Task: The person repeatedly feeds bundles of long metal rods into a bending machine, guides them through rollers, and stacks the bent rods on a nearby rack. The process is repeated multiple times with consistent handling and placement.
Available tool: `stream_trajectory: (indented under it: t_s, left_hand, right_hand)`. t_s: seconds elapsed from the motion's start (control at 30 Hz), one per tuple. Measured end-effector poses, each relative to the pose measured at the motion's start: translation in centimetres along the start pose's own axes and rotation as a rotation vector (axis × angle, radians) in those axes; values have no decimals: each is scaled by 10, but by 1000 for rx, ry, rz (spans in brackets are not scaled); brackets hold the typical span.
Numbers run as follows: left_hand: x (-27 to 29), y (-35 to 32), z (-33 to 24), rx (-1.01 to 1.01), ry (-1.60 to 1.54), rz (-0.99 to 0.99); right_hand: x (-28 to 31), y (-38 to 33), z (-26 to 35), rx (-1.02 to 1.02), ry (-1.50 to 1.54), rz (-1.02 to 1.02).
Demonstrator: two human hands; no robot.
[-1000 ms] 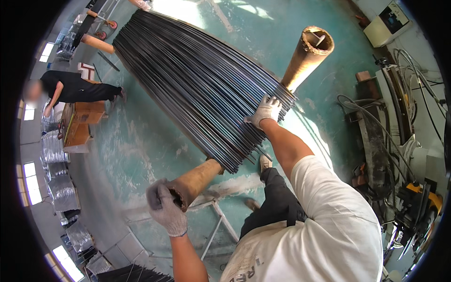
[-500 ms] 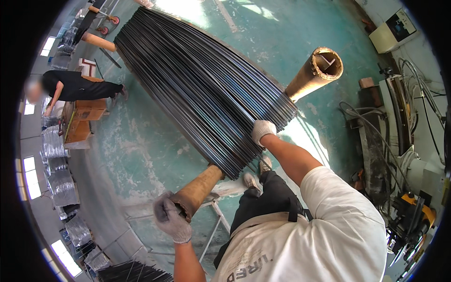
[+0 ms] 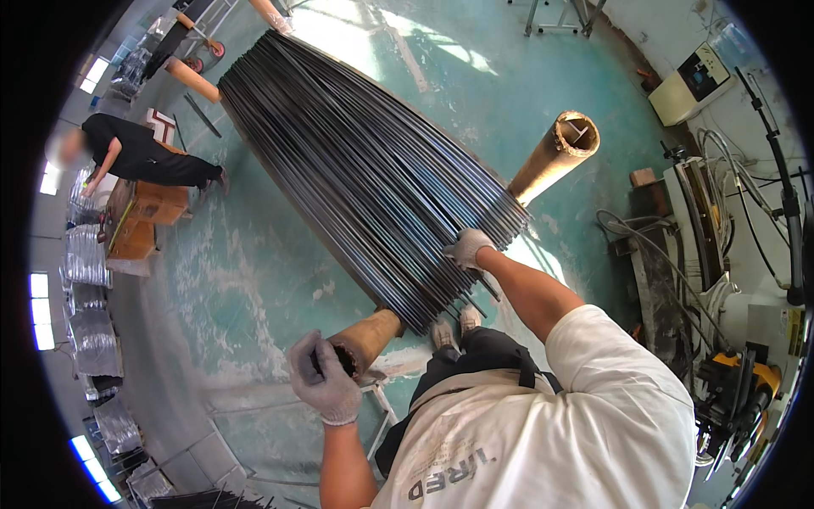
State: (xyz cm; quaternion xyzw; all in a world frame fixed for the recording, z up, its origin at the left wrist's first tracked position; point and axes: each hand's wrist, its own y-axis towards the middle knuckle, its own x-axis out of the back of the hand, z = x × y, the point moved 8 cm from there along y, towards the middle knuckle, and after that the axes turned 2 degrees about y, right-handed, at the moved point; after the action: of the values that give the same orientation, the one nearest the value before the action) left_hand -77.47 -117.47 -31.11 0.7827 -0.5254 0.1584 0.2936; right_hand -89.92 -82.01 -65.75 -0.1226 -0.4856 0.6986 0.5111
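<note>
Dark rods (image 3: pixel 365 178) stretch toward ten o'clock from your curled right hand (image 3: pixel 469 249), its hold hidden, and lie at one o'clock from your left hand (image 3: pixel 329 386), loosely curled beside a tube (image 3: pixel 373 335), grip unclear.

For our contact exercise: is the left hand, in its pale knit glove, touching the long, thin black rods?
Apart: the head view shows green floor between the left hand and the black rods.
</note>
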Motion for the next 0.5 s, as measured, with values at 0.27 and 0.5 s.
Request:
stream_trajectory:
  t_s: [0.27,0.5]
  left_hand:
    - [-30,-44,-83,-471,-174,221]
    - [-217,-107,111,440,-554,717]
  right_hand:
    - [-2,-124,7,4,-24,-158]
    - [-61,-316,-175,-161,-98,-273]
